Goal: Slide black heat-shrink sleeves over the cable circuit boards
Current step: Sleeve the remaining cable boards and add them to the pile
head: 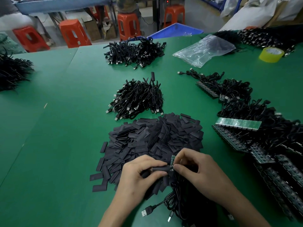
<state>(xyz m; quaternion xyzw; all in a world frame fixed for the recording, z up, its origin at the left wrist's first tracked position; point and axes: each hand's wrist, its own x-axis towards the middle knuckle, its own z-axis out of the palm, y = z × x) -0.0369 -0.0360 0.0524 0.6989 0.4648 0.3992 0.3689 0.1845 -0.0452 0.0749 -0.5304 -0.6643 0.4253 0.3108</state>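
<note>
So, nearest the camera, a thin black cable with a silver USB plug (146,212) trails toward the table edge. Just past it the left hand (139,177) pinches a black heat-shrink sleeve (159,169), its long axis running left-right with the mouth facing right. The right hand (198,171) pinches the small green circuit board (173,159). The board's lower end sits right at that mouth and the rest tilts up and away, so I'd guess it needs levelling before it slides in. Behind the hands is a big pile of flat black sleeves (154,136).
</note>
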